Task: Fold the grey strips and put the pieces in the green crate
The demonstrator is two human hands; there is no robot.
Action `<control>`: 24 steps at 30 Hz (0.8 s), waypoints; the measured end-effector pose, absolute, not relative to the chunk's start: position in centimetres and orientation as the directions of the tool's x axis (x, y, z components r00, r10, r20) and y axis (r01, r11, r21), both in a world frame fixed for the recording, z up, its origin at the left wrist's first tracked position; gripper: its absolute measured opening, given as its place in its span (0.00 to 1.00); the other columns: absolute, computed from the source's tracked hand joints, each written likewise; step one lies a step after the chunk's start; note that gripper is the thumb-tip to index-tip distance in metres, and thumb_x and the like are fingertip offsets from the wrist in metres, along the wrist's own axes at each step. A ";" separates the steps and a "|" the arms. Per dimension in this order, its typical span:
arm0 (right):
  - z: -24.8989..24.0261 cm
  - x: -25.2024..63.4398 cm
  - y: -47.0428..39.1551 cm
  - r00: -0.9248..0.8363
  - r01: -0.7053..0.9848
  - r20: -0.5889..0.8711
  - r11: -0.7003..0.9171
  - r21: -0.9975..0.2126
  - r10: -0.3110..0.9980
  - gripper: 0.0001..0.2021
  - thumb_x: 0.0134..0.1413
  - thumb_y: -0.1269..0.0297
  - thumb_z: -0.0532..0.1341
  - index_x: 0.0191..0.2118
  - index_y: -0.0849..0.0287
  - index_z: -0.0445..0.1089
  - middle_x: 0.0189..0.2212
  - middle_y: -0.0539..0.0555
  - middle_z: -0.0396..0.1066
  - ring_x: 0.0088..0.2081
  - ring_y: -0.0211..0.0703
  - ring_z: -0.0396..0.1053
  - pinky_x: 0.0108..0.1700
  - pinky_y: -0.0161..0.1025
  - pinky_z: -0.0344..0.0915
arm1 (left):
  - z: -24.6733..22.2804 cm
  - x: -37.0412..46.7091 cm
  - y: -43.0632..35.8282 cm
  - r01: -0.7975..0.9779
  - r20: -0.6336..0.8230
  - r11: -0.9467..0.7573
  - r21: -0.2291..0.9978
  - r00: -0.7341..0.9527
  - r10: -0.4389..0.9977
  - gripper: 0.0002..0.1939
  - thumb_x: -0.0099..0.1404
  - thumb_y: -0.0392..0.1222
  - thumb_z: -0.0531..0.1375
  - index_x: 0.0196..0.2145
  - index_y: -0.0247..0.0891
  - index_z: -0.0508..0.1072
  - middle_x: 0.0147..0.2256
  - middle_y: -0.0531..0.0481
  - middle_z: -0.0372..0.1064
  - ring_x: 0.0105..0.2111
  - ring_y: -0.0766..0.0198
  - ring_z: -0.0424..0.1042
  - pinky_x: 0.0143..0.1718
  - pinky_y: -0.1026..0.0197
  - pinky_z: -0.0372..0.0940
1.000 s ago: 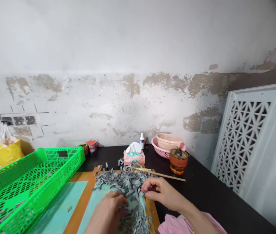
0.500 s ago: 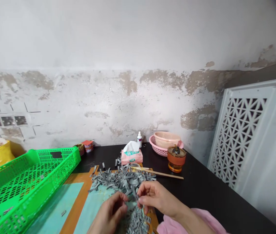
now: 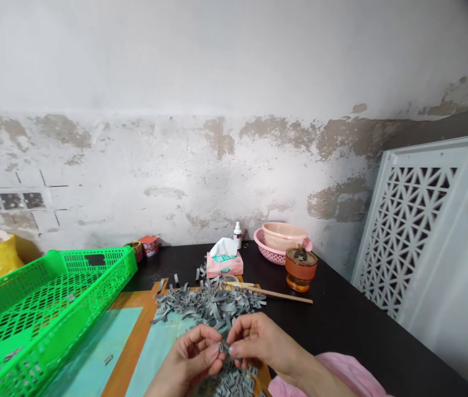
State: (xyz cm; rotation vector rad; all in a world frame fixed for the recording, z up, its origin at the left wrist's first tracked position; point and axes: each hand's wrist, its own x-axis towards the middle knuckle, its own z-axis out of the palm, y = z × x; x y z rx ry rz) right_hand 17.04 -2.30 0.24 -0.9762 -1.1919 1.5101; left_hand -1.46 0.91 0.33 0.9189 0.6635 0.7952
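My left hand (image 3: 195,355) is closed, its thumb and forefinger pinching a small grey buckle-like piece (image 3: 221,347). Close beside it, my right hand (image 3: 259,342) is also closed, with its fingertips on what looks like a grey strip (image 3: 226,348), mostly hidden by the fingers. Behind both hands lies a heap of curved grey strips (image 3: 213,302). Below them is a pile of small grey buckle-like pieces (image 3: 236,380), partly covered by my hands. A light-green sheet (image 3: 147,353) lies under the work.
A green plastic crate (image 3: 105,286) stands at the left, with a few grey pieces inside. Toward the back are a tissue pack (image 3: 224,267), a white bottle (image 3: 237,236), pink baskets (image 3: 273,255) and an amber jar (image 3: 301,270). A wooden stick (image 3: 279,295) lies beside the heap.
My hands have come closer together, and the small buckle-like piece now shows at my left fingertips. The left hand has shifted slightly up and right.
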 end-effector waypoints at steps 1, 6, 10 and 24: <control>0.3 17.0 -2.3 -0.234 -0.192 -0.043 -0.089 -0.977 0.971 0.16 0.35 0.60 0.74 0.29 0.64 0.73 0.18 0.48 0.71 0.20 0.33 0.65 0.25 0.31 0.57 | 0.4 -1.4 0.8 -0.301 -0.157 0.371 0.878 0.552 0.819 0.13 0.45 0.40 0.76 0.27 0.34 0.78 0.23 0.52 0.73 0.24 0.71 0.72 0.28 0.72 0.64; 0.7 17.1 -2.6 -0.267 -0.215 -0.102 -0.162 -0.963 0.958 0.16 0.32 0.62 0.74 0.28 0.64 0.73 0.18 0.47 0.70 0.20 0.33 0.65 0.26 0.32 0.59 | 0.6 -1.5 0.7 -0.278 -0.180 0.387 0.879 0.559 0.810 0.14 0.44 0.41 0.76 0.28 0.34 0.79 0.22 0.52 0.74 0.24 0.71 0.72 0.29 0.72 0.64; 0.7 17.3 -2.7 -0.276 -0.225 -0.123 -0.188 -0.956 0.953 0.14 0.33 0.64 0.74 0.28 0.65 0.73 0.17 0.47 0.70 0.20 0.33 0.65 0.25 0.31 0.59 | 0.9 -1.4 0.5 -0.252 -0.192 0.386 0.887 0.559 0.807 0.14 0.44 0.42 0.76 0.27 0.34 0.80 0.23 0.52 0.74 0.25 0.71 0.72 0.30 0.71 0.65; 0.5 17.7 -2.5 -0.262 -0.134 -0.101 -0.140 -0.981 0.960 0.14 0.32 0.64 0.74 0.26 0.66 0.73 0.17 0.49 0.71 0.18 0.32 0.65 0.23 0.30 0.60 | 0.5 -1.0 0.6 -0.146 -0.231 0.369 0.918 0.558 0.797 0.18 0.39 0.46 0.77 0.26 0.34 0.81 0.21 0.51 0.75 0.22 0.70 0.72 0.29 0.68 0.66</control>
